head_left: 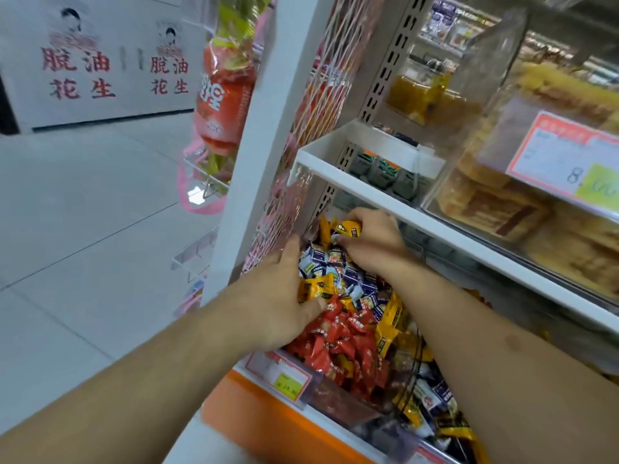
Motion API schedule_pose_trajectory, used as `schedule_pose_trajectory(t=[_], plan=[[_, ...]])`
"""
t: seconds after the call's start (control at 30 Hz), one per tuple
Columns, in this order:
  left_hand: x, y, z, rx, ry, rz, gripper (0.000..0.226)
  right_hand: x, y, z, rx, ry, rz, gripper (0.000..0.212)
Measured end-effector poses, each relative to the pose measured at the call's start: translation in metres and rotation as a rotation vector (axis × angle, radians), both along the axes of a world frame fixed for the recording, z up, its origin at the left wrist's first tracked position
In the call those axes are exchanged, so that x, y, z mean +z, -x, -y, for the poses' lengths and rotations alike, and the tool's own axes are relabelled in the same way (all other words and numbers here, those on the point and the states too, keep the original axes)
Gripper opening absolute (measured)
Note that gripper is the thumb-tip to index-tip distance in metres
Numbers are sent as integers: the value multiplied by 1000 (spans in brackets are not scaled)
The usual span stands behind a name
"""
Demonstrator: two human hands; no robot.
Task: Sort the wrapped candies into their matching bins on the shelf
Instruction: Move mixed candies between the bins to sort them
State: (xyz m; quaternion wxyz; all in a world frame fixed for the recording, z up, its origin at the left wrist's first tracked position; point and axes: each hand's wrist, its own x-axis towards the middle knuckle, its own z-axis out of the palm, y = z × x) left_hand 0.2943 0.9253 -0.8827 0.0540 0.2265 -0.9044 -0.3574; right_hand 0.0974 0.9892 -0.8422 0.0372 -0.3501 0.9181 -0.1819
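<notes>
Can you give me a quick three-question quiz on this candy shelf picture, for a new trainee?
1. True or false: the right hand pinches a yellow candy.
2. Which candies lie nearest the front of the clear bin? A) blue-and-white B) red C) green
3. Fill in: the left hand lies in the bin on the ______ candies, by the red candies.

Key
1. True; it is held at the fingertips near the back of the bin.
2. B; the blue-and-white candies sit further back.
3. Yellow; yellow candies show at its fingers, though whether it holds any cannot be told.
</notes>
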Motion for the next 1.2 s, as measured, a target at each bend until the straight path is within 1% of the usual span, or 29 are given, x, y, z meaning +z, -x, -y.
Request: schedule_pose_trajectory(t=[0.07, 0.3, 0.33, 0.4, 0.47, 0.53, 0.57, 0.63, 0.7, 0.8, 0.9, 1.0, 1.07, 1.1, 1.13, 1.2], plan=[[1, 1, -1, 9, -1, 2, 106, -3, 3, 0, -43, 44, -8, 27], [7, 2, -5, 58, 40, 13, 97, -6, 2, -20, -184, 88, 63, 22], [8, 2, -6, 69, 49, 15, 95, -4, -1, -24, -207, 106, 90, 24], [11, 3, -9, 99, 114, -5, 95, 1, -9, -33, -231, 221, 216, 32], [17, 5, -16, 109, 219, -114, 89, 5, -24, -50, -196, 388, 342, 32], [24, 7, -25, 84, 270, -278, 74, 11, -46, -74, -118, 475, 330, 26], [28, 8, -30, 63, 270, -320, 68, 14, -56, -87, -87, 507, 321, 27], [32, 9, -43, 13, 264, -328, 65, 21, -77, -119, -45, 581, 401, 28], [34, 10, -55, -29, 273, -283, 64, 26, -91, -154, -44, 612, 475, 24], [40, 10, -73, -63, 293, -225, 60, 28, -93, -213, -129, 601, 445, 16], [43, 13, -91, -88, 326, -176, 60, 26, -78, -277, -296, 609, 403, 14], [44, 17, -113, -131, 335, -169, 58, 23, -53, -331, -460, 607, 260, 13], [42, 21, -125, -167, 346, -200, 54, 22, -33, -354, -520, 514, 165, 14], [41, 23, -131, -184, 350, -203, 53, 21, -24, -362, -539, 408, 127, 19], [41, 26, -136, -201, 354, -199, 53, 20, -16, -368, -549, 284, 99, 31], [39, 31, -144, -226, 363, -200, 52, 19, -7, -375, -549, 112, 54, 63]])
